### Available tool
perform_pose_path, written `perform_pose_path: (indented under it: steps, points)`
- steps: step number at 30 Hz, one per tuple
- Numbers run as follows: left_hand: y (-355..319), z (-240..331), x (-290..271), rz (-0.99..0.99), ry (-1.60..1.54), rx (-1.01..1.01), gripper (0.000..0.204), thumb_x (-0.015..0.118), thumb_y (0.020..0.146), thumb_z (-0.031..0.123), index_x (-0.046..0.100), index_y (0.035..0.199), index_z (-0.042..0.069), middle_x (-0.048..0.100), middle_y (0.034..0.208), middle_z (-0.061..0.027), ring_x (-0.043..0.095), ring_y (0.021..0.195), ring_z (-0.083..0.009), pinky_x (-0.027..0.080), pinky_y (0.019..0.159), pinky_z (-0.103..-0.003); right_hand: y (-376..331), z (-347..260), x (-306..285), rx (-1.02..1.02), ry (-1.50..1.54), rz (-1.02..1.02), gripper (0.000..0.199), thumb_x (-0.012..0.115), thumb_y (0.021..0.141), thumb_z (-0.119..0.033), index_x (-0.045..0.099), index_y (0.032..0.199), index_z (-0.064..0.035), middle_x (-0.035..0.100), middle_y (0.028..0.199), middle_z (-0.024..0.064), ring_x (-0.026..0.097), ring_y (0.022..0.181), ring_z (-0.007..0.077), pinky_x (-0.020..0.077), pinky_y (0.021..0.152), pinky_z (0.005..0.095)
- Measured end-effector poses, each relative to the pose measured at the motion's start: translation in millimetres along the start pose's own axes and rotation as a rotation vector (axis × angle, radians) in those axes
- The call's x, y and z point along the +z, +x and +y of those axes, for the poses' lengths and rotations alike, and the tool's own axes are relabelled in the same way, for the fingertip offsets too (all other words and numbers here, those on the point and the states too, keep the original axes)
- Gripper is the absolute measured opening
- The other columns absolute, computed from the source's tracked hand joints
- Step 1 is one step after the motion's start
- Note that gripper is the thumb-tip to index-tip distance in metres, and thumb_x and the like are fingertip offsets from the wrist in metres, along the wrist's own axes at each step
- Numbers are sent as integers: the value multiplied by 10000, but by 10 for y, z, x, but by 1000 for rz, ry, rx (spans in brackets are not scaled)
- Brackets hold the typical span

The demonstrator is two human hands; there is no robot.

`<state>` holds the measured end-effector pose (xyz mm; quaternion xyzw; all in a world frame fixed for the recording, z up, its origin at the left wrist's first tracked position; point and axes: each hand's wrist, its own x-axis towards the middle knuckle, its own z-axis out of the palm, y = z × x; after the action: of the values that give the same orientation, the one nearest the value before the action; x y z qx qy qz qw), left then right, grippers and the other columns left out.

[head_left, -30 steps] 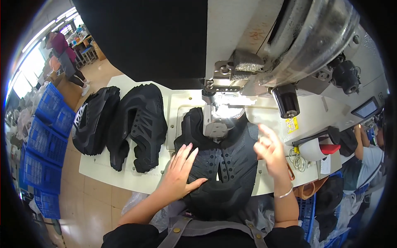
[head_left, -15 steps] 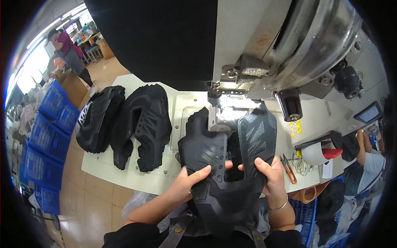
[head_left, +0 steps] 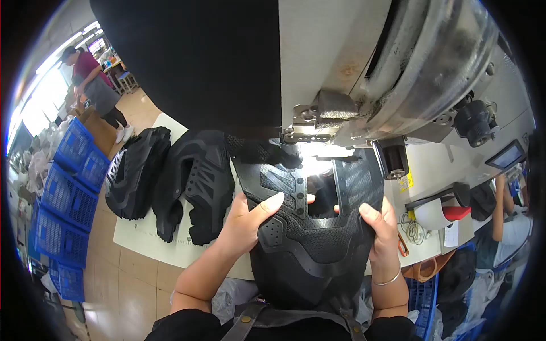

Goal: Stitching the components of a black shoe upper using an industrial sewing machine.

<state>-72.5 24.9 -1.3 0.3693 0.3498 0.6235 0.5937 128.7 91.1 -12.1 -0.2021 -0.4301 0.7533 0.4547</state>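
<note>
A black shoe upper (head_left: 301,267) spreads out flat in front of me, its far part beneath the lit head of a sewing machine (head_left: 318,122). My left hand (head_left: 250,221) pinches its left side, thumb on top and a fingertip showing through the central opening. On the opposite side my right hand (head_left: 384,230) grips the edge the same way, thumb on the surface and fingers underneath. The near end of the upper hangs over the table edge toward my apron. Glare and the machine head hide where the needle meets the upper.
Two stacks of black shoe uppers (head_left: 196,184) (head_left: 139,170) lie left on the white table (head_left: 136,238). Blue crates (head_left: 65,196) line the far left. At right are orange-handled snips (head_left: 402,245), partly covered, and a coil of thread (head_left: 415,230). Other people work nearby.
Both hands have pushed the upper farther under the machine head, its far left part now reaching the nearer stack. The background person at left has lowered an arm toward a cardboard box.
</note>
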Motion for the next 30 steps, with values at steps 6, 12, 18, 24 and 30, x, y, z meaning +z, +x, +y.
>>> perform_pose_path:
  steps: [6, 12, 18, 24, 30]
  points:
    - [10, -23, 4, 1, 147, 83, 262, 402, 861, 60, 510, 1063, -68, 610, 1000, -151, 580, 934, -200, 435, 863, -321, -107, 57, -16, -111, -143, 65, 396, 547, 794, -45, 412, 1157, 39, 559, 1034, 107, 552, 920, 147, 439, 829, 268]
    - [6, -6, 14, -1, 155, 72, 238, 420, 863, 63, 528, 1035, -60, 622, 964, -131, 582, 926, -188, 438, 852, -305, -131, 48, -21, -135, -218, 86, 392, 568, 790, -54, 430, 1146, 32, 562, 1016, 78, 536, 903, 120, 424, 817, 245]
    - [-18, -59, -69, 139, 174, 75, 226, 509, 843, 71, 511, 1036, -46, 594, 948, -82, 570, 885, -149, 452, 803, -282, -204, 80, -86, -115, -323, 94, 359, 591, 792, -111, 471, 1093, 41, 577, 1002, 106, 560, 885, 141, 448, 801, 264]
    - [114, -9, -129, 197, 116, -11, 274, 548, 834, 107, 503, 1070, -25, 578, 980, -85, 569, 867, -145, 459, 775, -269, -97, 121, -80, -162, -333, 107, 177, 550, 841, -92, 525, 974, 22, 591, 903, 46, 534, 795, 81, 436, 725, 228]
    - [342, 53, -149, 155, 134, 111, 247, 516, 822, 68, 523, 1052, -23, 589, 958, -85, 576, 856, -151, 465, 757, -272, 131, 100, -59, -204, -320, 88, 187, 541, 840, -88, 527, 982, 33, 596, 901, 58, 547, 791, 91, 446, 716, 233]
